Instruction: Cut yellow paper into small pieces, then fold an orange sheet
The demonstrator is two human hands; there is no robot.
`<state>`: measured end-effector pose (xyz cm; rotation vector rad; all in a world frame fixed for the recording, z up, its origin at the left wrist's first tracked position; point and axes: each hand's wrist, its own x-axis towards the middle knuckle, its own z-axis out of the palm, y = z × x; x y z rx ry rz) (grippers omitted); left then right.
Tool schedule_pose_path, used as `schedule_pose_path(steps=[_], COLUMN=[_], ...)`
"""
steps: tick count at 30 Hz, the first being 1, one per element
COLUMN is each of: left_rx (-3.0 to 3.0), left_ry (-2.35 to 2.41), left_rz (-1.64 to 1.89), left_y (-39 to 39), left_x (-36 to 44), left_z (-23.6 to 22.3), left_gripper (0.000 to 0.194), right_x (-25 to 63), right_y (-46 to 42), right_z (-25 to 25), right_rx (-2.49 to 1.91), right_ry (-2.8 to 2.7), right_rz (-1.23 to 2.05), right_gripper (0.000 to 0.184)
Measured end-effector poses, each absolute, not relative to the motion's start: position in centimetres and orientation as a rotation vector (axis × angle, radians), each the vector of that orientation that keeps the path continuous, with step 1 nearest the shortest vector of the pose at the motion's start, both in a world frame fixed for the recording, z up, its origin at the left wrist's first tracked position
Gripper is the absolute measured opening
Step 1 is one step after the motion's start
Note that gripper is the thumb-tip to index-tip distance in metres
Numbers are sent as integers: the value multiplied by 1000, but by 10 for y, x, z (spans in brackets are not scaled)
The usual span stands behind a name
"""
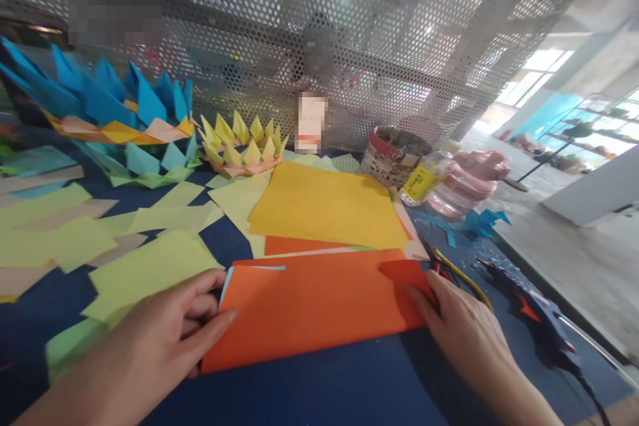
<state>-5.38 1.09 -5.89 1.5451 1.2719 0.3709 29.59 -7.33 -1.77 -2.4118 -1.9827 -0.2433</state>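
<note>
plainly, left hand (167,323) and right hand (462,319) pinch opposite ends of smooth, flat, oblong orange paper (319,309)

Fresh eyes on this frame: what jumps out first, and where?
The bright orange paper, held at its ends by the left hand and right hand, dominates front centre. Blue folded-paper points rise at back left, with a smaller yellow pointed ring to their right. A dark glue gun lies at right.

Head view, forward and down (table (319,389) close).
</note>
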Motion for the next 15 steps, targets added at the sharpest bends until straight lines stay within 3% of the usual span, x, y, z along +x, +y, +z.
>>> schedule_pose_path(steps=[7, 15], left_rx=[1472, 1430], left_ry=[1362, 1394], left_rz=[420, 384], left_y=[7, 8], left_x=[-46, -37], left_z=[-46, -30], left_gripper=[69, 73], right_x=[291, 289], right_y=[-72, -71], right_z=[-16, -16], right_rx=[-2505, -2610], right_ry=[-1951, -1900], right_rz=[-279, -202], right_gripper=[28, 29])
